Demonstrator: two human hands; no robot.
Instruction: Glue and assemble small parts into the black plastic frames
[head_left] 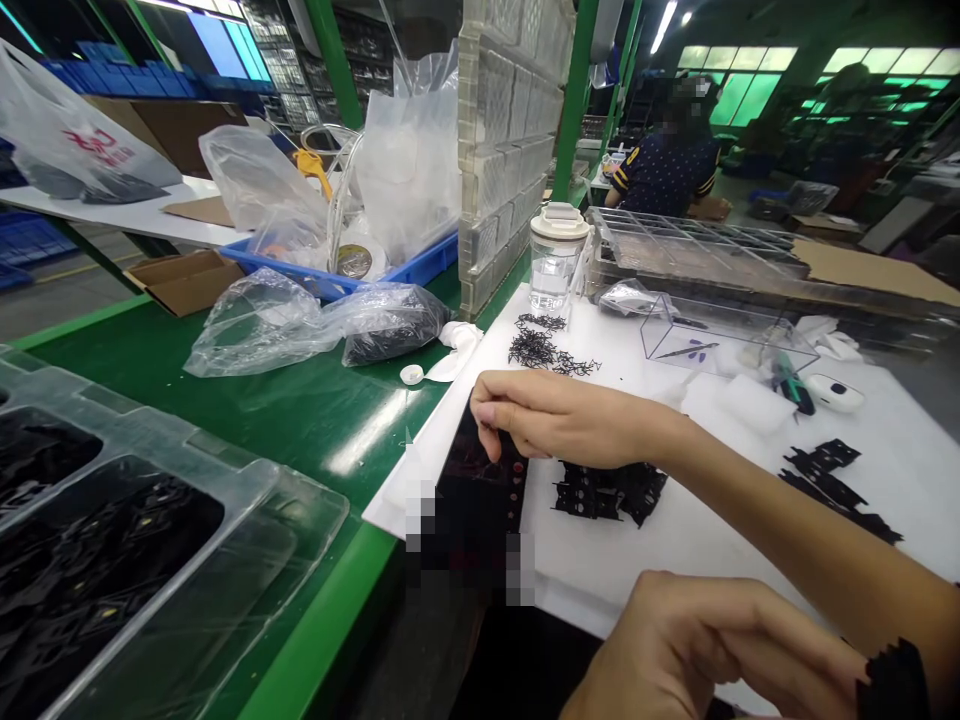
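**Step in hand, as I judge it:** loading work at the jig [480,500], a black block with red dots on its face. It sits on the near left corner of the white mat [675,570].

- **Right hand** [547,420]: reaches across from the right, fingers curled down with the tips touching the jig's top edge. I cannot tell whether they pinch anything small.
- **Left hand** [697,640]: low and close to me, fingers closed on a jagged black part [892,680] at the frame's lower right. It is well apart from the jig.

**What a next move calls for:** a fine fingertip hold and a clear line to the jig. My right forearm lies between the held part and the jig.

**Around, on the mat:**
- Heap of like black parts [607,490], just right of the jig.
- Scatter of dark pins [544,352] beyond my right hand.
- Lidded jar [556,260] behind the pins.
- Clear box [720,335] and foam [739,400].
- Black strips [832,480], far right.

**On the green counter [300,410]:**
- Plastic bags [315,325].
- Blue bin [420,265].
- Stack of clear trays [510,150] standing on edge.
- Tray [187,520] of black pieces at near left.

**Beyond:** another person [667,165] sits at the back, clear of my hands.
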